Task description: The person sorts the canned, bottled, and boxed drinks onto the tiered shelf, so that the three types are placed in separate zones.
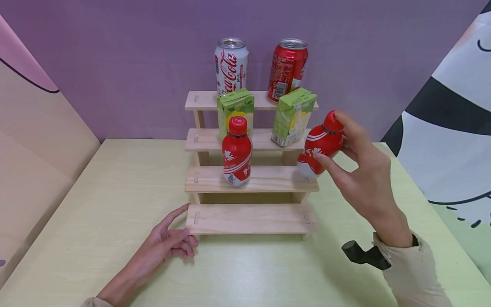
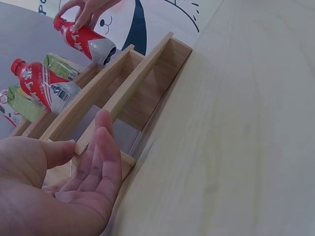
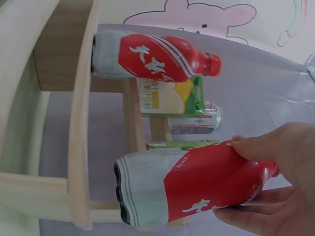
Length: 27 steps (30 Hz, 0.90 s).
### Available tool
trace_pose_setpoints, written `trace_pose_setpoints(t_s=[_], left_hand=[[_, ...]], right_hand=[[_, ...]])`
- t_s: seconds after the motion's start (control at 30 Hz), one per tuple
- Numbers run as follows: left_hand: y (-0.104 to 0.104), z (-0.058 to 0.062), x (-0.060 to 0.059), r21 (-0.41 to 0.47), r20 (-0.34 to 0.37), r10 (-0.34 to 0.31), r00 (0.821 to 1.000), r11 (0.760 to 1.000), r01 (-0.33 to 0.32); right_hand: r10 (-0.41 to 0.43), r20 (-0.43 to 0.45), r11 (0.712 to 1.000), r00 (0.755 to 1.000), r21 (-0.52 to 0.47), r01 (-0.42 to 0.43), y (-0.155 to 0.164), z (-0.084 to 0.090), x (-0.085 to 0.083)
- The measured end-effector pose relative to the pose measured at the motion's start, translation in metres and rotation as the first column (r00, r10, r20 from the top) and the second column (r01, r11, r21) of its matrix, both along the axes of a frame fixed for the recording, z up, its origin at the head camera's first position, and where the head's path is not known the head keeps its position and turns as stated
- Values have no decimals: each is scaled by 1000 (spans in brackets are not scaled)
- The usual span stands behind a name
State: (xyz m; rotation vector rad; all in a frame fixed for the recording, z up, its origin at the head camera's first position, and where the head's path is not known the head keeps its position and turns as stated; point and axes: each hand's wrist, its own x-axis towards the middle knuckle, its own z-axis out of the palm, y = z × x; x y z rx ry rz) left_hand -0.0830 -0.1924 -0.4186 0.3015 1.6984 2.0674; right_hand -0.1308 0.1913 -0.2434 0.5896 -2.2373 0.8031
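Head view, right hand: your right hand (image 1: pixel 360 170) has its fingers curled round a red bottle (image 1: pixel 320 145), pinching it near the cap and at the body.
Head view, held bottle: it is tilted, cap up and to the right, its base just above the right end of the second step of the wooden rack (image 1: pixel 251 179); you cannot tell whether the base touches the step.
Head view, left hand: your left hand (image 1: pixel 166 243) lies on the table (image 1: pixel 115 204), fingers relaxed and holding nothing, the fingertips at the left end of the rack's lowest step.
Head view, rack: a second red bottle (image 1: pixel 237 152) stands upright on the second step; two green cartons (image 1: pixel 235 111) sit on the third step, and a white can (image 1: pixel 231 66) and a red can (image 1: pixel 287 70) stand on the top step.
Left wrist view: your left hand (image 2: pixel 74 182) is spread loosely, palm showing, fingers beside the rack's (image 2: pixel 133 78) edge; the held bottle (image 2: pixel 86 42) shows far off, over the rack.
Right wrist view: your right hand's fingers (image 3: pixel 275 162) wrap the red upper part of the held bottle (image 3: pixel 192 187); its pale base points toward a step edge of the rack (image 3: pixel 81 123), and the other bottle (image 3: pixel 152 56) stands further along that step.
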Motion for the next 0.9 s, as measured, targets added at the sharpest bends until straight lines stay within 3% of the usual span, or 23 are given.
trace_pose_setpoints(t_s=[0.33,0.57,0.9], left_hand=[[0,-1,-1,-23,-3,12,1000,1000,-12],[12,-11,-9,34,49,-22,999,999,20],[5,-7,-10,16,40,-32,999,999,31]], right_hand=[[83,11,997,996,-6,-83,-9,-14,-9],[39,54,998,998,46,-41,1,-25,-11],[-1,92,997,996,79,-7,-5,-28,-10]])
